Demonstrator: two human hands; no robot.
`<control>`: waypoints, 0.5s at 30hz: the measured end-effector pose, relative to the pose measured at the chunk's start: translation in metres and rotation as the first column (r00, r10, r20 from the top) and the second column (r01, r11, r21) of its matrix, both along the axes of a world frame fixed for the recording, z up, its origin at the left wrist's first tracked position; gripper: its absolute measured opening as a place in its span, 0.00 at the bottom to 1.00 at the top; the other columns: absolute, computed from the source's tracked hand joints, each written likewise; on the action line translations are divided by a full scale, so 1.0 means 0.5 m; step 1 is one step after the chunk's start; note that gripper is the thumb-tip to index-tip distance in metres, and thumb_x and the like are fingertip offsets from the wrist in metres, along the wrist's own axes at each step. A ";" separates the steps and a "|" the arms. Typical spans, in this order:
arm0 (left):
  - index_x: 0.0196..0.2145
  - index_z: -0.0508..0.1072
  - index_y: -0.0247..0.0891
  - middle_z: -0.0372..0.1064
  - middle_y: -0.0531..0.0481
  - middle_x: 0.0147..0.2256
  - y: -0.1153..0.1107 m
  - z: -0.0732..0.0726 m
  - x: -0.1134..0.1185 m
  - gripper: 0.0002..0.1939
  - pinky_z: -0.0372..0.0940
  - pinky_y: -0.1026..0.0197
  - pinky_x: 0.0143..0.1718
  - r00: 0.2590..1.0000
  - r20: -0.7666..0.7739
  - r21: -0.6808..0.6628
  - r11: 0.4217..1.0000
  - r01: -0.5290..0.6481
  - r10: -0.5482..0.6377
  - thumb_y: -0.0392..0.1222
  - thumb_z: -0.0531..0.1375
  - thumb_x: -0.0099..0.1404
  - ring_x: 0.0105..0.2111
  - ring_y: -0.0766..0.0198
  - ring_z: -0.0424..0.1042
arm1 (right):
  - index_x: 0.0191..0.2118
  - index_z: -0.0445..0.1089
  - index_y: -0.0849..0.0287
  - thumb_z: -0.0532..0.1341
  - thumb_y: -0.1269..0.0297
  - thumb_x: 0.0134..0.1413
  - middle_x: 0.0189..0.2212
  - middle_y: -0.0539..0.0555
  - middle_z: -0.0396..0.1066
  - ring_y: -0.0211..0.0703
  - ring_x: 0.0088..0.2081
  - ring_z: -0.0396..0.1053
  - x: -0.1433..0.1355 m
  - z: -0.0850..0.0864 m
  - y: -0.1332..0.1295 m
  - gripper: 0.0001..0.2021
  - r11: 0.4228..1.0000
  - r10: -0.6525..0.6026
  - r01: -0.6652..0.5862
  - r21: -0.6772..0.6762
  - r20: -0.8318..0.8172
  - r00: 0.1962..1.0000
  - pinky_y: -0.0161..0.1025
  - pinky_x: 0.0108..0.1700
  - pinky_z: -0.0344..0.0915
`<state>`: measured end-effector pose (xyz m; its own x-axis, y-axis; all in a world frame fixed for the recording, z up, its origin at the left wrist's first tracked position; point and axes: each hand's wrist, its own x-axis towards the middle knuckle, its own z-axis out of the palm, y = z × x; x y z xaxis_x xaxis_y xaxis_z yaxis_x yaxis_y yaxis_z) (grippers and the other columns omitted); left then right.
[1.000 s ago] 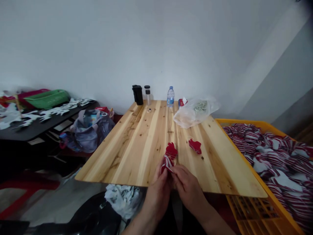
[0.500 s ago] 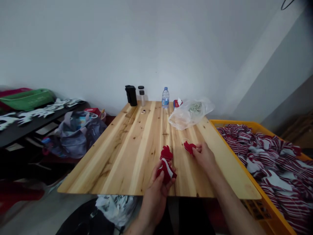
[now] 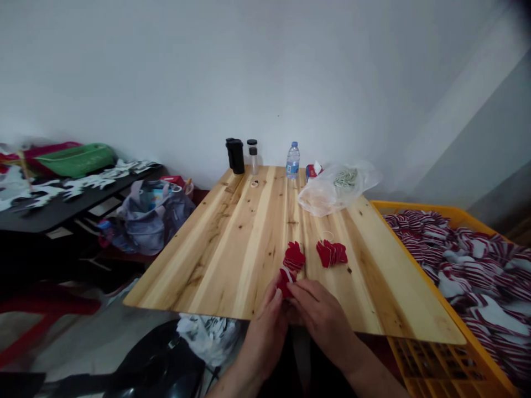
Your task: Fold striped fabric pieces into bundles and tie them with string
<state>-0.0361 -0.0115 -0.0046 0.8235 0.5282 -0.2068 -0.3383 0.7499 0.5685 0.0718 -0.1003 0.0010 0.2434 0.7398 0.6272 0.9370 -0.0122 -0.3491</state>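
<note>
Both hands meet over the near edge of the wooden table (image 3: 232, 249). My left hand (image 3: 267, 323) is closed on a red fabric piece (image 3: 284, 283) with a white strip along it. The fingers of my right hand (image 3: 321, 315) pinch the same piece from its right side; their tips are partly hidden. Just beyond lies a small stack of red cut-out pieces (image 3: 294, 255) with jagged tops. To its right is a fanned pile of red pieces (image 3: 332, 254), with a thin pale loop (image 3: 328, 235) at its far side.
At the back stand a black cup (image 3: 235, 156), a clear container (image 3: 253, 159), a water bottle (image 3: 292, 160) and a plastic bag (image 3: 327, 190). A yellow crate (image 3: 440, 211) of striped pieces stands right. Left are a grey bag (image 3: 153, 221) and a black table (image 3: 53, 215).
My right hand has let go of the red pieces on the right and come left and nearer, onto the piece in my left hand. The view has turned slightly left.
</note>
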 end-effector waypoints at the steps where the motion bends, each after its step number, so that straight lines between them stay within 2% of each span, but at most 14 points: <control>1: 0.57 0.70 0.44 0.65 0.46 0.60 0.002 -0.003 -0.007 0.21 0.52 0.51 0.65 1.000 -0.012 -0.003 1.000 -0.002 0.002 0.42 0.60 0.67 0.63 0.54 0.58 | 0.54 0.67 0.59 0.54 0.71 0.65 0.43 0.59 0.73 0.46 0.46 0.71 -0.001 0.001 0.000 0.14 1.000 0.022 -0.022 -0.005 -0.054 0.998 0.43 0.47 0.73; 5: 0.57 0.69 0.44 0.67 0.45 0.58 0.009 -0.007 -0.018 0.23 0.56 0.51 0.63 1.000 -0.015 0.002 1.000 -0.018 0.018 0.43 0.62 0.65 0.61 0.53 0.62 | 0.51 0.69 0.55 0.53 0.72 0.65 0.43 0.56 0.72 0.44 0.46 0.71 -0.010 0.008 0.006 0.14 0.997 0.068 -0.072 0.001 -0.327 0.943 0.43 0.48 0.72; 8: 0.56 0.69 0.43 0.69 0.44 0.56 0.018 -0.002 -0.011 0.25 0.59 0.53 0.60 0.998 -0.044 0.021 0.999 -0.048 0.049 0.40 0.65 0.61 0.58 0.52 0.65 | 0.50 0.70 0.53 0.54 0.70 0.64 0.44 0.55 0.72 0.43 0.47 0.71 -0.007 0.017 0.014 0.13 0.995 0.083 -0.095 -0.008 -0.421 0.903 0.42 0.49 0.71; 11: 0.57 0.69 0.42 0.70 0.43 0.55 0.030 0.002 -0.001 0.27 0.66 0.55 0.53 0.989 -0.121 0.030 0.996 -0.078 0.081 0.39 0.65 0.60 0.55 0.52 0.69 | 0.53 0.69 0.54 0.54 0.70 0.65 0.45 0.56 0.71 0.43 0.47 0.70 0.017 0.032 0.023 0.14 1.000 0.011 -0.003 0.024 -0.336 0.942 0.41 0.49 0.70; 13: 0.57 0.69 0.41 0.70 0.42 0.54 0.037 0.005 0.004 0.27 0.70 0.57 0.47 0.983 -0.157 0.037 0.995 -0.094 0.099 0.39 0.65 0.60 0.52 0.53 0.71 | 0.54 0.68 0.56 0.53 0.71 0.65 0.43 0.57 0.71 0.44 0.45 0.70 0.043 0.037 0.034 0.15 0.992 -0.103 0.115 0.056 -0.177 0.979 0.41 0.48 0.70; 15: 0.57 0.68 0.40 0.71 0.41 0.53 0.041 0.008 0.007 0.26 0.71 0.59 0.44 0.979 -0.171 0.038 0.993 -0.108 0.113 0.38 0.64 0.60 0.49 0.54 0.72 | 0.55 0.68 0.59 0.53 0.71 0.65 0.41 0.58 0.71 0.45 0.43 0.69 0.070 0.033 0.050 0.15 0.980 -0.200 0.200 0.024 0.011 0.980 0.43 0.47 0.69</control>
<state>-0.0325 0.0090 -0.0005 0.7128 0.6219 -0.3244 -0.3133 0.6961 0.6460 0.1068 -0.0754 0.0173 0.3765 0.6628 0.6472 0.9210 -0.1923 -0.3388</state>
